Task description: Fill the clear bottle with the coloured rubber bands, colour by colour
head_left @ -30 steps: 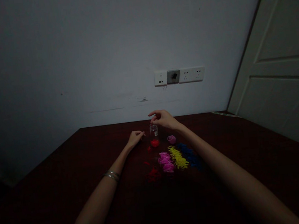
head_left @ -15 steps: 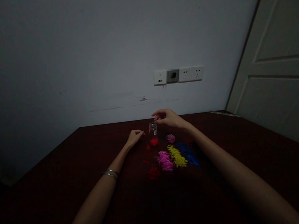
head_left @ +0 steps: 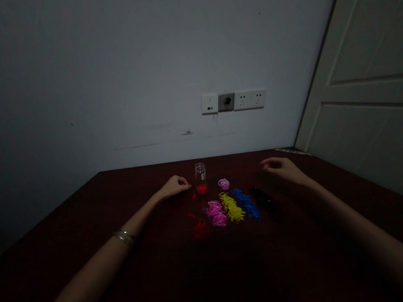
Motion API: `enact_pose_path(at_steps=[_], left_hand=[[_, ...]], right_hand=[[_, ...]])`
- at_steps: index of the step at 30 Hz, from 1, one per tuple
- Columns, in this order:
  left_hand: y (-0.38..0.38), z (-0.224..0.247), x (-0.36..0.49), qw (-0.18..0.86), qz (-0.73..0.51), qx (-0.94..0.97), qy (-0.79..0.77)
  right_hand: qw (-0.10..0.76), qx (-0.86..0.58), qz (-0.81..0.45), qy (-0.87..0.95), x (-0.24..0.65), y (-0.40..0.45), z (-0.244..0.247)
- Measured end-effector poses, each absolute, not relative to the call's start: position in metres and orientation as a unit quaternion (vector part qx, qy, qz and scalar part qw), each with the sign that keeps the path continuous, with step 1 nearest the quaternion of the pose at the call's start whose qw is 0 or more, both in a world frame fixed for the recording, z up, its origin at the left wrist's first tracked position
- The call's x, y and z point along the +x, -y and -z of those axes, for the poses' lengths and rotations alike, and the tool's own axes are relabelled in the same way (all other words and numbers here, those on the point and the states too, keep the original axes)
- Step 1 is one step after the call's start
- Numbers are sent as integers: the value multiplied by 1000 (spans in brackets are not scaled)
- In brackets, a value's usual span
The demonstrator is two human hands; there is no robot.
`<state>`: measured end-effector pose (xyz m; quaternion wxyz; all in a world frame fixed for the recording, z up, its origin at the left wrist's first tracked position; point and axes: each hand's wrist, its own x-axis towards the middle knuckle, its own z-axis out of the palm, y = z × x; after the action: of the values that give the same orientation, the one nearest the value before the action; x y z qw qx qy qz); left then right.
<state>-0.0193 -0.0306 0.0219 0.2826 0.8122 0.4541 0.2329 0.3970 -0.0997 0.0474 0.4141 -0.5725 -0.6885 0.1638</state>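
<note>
A clear jar [head_left: 200, 174] stands upright with red pieces in its bottom. Just left of it, my left hand [head_left: 173, 186] rests on the table with fingertips pinched together; whether anything is between them is too dark to tell. My right hand [head_left: 280, 168] is off to the right, apart from the jar, fingers loosely stretched and nothing visible in them. In front of the jar lie piles of what look like small rubber bands: red [head_left: 200, 228], pink [head_left: 216, 213], yellow [head_left: 232, 207] and blue [head_left: 246, 204]. A pink cap with a loop [head_left: 224, 184] sits right of the jar.
A dark, shiny heap [head_left: 265, 200] lies right of the blue pile. The dark red-brown table [head_left: 146, 270] meets a pale wall [head_left: 123, 82] with sockets [head_left: 249, 99]. A white panelled door [head_left: 370, 86] stands at the right. The scene is dim.
My right hand has moved from the jar's mouth to the right, away from it. My left hand stays beside the jar. The view has shifted slightly.
</note>
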Motion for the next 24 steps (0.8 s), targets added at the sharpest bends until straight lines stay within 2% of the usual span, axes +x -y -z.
enact_pose_path(at_steps=[4,8,17,24], left_hand=[[45,-39,-14,305,-127,841,-428],[54,-40,-5,282,-78,860,-417],[55,-28,0,262,-92,857,-435],[56,-25,3,272,-110,842,-452]], right_hand=[[434,-648,-144,609,444,99,-10],[431,-682,-135,576,465,97,15],[362,-685,-87,627,464,96,22],[347,-682,-77,639,467,93,27]])
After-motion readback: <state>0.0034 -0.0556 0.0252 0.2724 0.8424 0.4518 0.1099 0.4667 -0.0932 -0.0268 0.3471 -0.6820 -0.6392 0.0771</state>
